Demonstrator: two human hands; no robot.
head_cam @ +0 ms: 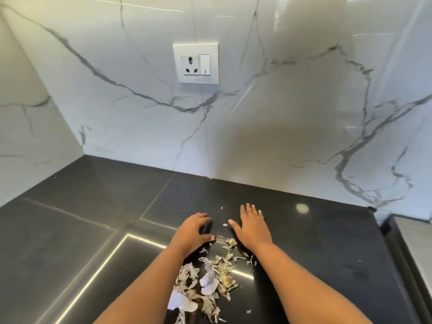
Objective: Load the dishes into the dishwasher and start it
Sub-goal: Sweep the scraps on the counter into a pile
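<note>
Head view: both my hands rest on the black tabletop (70, 230). My left hand (195, 232) curls its grip around something dark I cannot identify. My right hand (251, 226) lies flat, grip spread, holding nothing. Peel scraps (210, 281) lie at 6 o'clock between my forearms. A socket (196, 63) sits on the marble wall at 12 o'clock. No dishes or dishwasher show.
</note>
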